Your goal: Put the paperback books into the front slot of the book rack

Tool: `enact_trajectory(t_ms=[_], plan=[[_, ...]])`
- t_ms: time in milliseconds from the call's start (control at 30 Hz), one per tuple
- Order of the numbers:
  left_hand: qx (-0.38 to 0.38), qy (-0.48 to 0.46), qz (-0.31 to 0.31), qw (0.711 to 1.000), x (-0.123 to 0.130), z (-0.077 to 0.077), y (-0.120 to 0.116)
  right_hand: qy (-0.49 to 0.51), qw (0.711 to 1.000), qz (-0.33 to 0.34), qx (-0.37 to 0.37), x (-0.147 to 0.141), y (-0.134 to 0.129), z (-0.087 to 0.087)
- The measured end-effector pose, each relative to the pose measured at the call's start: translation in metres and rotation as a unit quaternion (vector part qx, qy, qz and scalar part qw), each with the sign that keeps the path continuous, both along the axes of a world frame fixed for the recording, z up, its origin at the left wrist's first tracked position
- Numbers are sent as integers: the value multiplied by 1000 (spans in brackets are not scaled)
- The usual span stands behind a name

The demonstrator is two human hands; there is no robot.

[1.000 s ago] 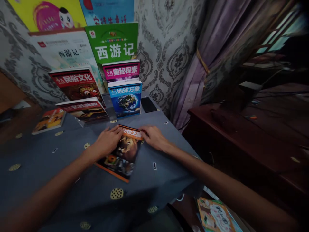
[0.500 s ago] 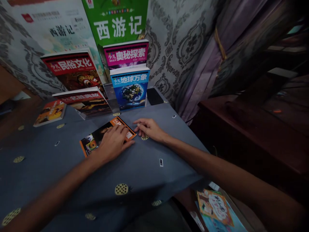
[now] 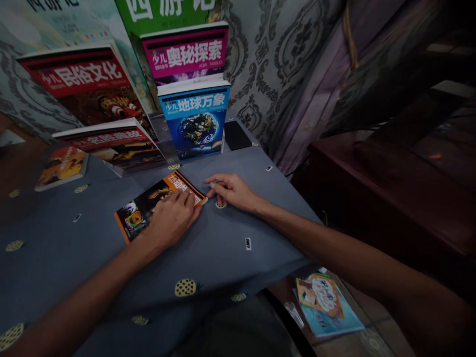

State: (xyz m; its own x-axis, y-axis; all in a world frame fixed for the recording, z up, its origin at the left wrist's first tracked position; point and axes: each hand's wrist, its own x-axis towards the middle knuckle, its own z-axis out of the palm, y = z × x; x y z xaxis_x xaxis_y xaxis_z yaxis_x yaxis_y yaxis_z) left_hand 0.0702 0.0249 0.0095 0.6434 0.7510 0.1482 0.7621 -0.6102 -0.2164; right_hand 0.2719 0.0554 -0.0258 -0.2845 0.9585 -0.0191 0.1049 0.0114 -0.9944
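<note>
Simply, the left hand (image 3: 171, 216) rests, fingers unclenched, atop the orange-edged book (image 3: 148, 198) — flat on the desk (image 3: 219, 243), before the blue book (image 3: 197, 124) — with the right hand (image 3: 234, 192) loosely open beside its corner.

Pineapple-print tablecloth (image 3: 219, 248): dim, darker below left hand (image 3: 173, 215)
Maroon cabinet (image 3: 383, 193) right of right hand (image 3: 233, 191): deep shadow
Left forearm (image 3: 100, 285): corner blur

Closed orange-and-black book (image 3: 150, 197), flat and aslant on the blue-grey tablecloth (image 3: 219, 243)
</note>
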Motion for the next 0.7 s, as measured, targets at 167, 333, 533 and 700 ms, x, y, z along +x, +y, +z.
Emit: enact_trajectory(t_ms=[167, 333, 533, 700], plan=[[-5, 11, -15, 1000, 0, 0, 1, 4, 1000, 5, 6, 0, -1, 0], [-1, 6, -21, 1000, 0, 2, 1, 0, 1000, 0, 2, 0, -2, 2], [28, -3, -35, 999, -1, -2, 1, -3, 1000, 3, 10, 0, -2, 1], [62, -10, -51, 997, -2, -7, 1, -8, 999, -11, 42, 0, -4, 2]])
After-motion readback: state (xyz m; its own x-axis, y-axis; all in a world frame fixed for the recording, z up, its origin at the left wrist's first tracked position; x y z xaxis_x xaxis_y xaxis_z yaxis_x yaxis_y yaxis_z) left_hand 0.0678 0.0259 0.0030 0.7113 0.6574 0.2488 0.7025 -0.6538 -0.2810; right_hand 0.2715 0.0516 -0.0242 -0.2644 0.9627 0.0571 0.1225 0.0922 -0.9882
